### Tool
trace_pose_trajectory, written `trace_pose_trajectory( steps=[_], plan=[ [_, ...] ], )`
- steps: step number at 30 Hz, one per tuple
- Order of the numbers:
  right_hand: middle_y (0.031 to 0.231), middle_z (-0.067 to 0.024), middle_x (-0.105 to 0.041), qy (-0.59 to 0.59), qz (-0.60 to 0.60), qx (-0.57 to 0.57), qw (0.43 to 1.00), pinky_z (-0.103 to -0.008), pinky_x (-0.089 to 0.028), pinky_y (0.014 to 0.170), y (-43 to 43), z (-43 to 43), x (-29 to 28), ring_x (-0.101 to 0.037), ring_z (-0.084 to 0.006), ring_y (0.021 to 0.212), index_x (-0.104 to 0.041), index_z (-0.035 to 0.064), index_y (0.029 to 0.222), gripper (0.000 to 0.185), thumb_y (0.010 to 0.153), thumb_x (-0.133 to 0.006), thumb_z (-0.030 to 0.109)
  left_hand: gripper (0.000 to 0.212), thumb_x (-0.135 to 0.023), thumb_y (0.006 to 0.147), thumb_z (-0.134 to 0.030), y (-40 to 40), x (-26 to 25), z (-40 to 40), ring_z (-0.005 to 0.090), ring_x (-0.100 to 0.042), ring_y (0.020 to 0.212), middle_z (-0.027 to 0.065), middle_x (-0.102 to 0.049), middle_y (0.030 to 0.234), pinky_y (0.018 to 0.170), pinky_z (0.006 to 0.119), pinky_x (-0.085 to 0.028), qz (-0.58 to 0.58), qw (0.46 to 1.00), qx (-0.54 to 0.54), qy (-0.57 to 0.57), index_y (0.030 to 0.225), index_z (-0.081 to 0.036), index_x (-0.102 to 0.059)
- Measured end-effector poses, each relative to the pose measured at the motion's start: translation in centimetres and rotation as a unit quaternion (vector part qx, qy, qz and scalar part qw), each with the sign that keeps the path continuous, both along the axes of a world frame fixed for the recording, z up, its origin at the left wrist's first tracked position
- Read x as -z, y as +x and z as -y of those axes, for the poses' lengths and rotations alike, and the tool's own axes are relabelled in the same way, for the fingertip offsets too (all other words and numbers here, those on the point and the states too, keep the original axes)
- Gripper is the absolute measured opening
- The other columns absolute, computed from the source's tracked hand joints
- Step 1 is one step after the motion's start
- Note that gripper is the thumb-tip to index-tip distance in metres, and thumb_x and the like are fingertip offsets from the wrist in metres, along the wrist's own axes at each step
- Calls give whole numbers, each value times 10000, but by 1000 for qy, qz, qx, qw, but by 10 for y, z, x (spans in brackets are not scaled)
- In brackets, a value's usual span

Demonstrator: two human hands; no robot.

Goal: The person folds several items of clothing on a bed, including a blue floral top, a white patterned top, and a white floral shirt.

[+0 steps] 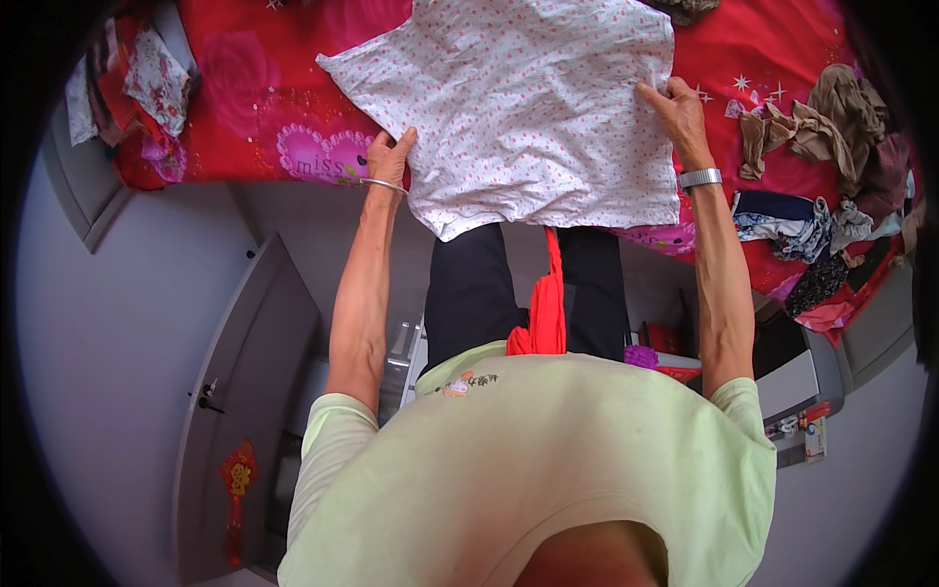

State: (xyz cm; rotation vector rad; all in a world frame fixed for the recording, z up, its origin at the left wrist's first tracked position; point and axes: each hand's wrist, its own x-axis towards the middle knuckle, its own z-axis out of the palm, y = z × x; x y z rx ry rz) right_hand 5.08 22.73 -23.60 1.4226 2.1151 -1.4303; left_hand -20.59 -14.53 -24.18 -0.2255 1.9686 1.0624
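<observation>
A white cloth garment [528, 110] with a small red flower print lies spread over the red bedspread [242, 147]. One corner of it, perhaps a sleeve, points out to the left, and its top runs out of view. My left hand [390, 155], with a bangle at the wrist, grips the garment's left edge, thumb on top. On the opposite edge, higher up, my right hand [676, 117] pinches the cloth; a metal watch band circles that wrist. The fingers under the fabric are partly hidden. Wrinkles cross the cloth, and its lower hem hangs near my dark trousers [469, 293].
Folded clothes [150, 88] are stacked at the bed's far left. On the right lie brown crumpled garments [829, 132] and a blue-and-white patterned cloth [788, 227]. A red strip of cloth [546, 315] hangs at my waist. A grey door [249, 367] stands at lower left.
</observation>
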Motion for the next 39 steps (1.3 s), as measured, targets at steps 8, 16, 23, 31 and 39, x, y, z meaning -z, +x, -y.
trace_pose_trajectory(
  steps=[8,16,23,31,39],
  plan=[
    [921,-8,-639,-205,-160,153,954,-249,-454,734,5,8,-13,-558,-82,817,-625,4,1028,300,828,-675,223,345,-662,831,-61,17,-8,-10,213,-562,1073,120,-588,1150,965,362,-436,105,976,-130,140,1132,39,-526],
    [972,-22,-654,-322,-189,213,903,-262,-447,806,11,-5,-5,-585,-100,863,-627,-13,1046,273,844,-654,169,365,-611,856,-30,14,-2,2,235,-579,1069,120,-598,1162,964,387,-457,137,959,-194,156,1204,17,-510],
    [1055,-72,-635,-386,-177,228,876,-269,-466,810,11,9,-21,-590,-124,940,-531,-6,1200,393,856,-630,157,411,-597,869,-36,14,-28,-2,240,-563,1100,127,-561,1219,970,399,-454,160,945,-202,203,1254,11,-461],
    [1133,-114,-602,-295,-390,186,853,-307,-475,901,-40,-55,-151,-606,-190,1000,-452,-26,1262,443,845,-595,24,301,-610,869,-45,-48,-167,-43,234,-597,1041,137,-615,1134,928,389,-469,40,944,-177,277,1160,2,-552],
    [1150,-126,-590,-137,-422,117,889,-304,-461,932,-38,-54,-234,-585,-196,1053,-398,-26,1316,499,850,-577,-9,342,-629,820,29,-67,-239,-36,259,-577,1082,148,-611,1144,1015,416,-390,-133,915,-94,369,1155,25,-558]
  ],
)
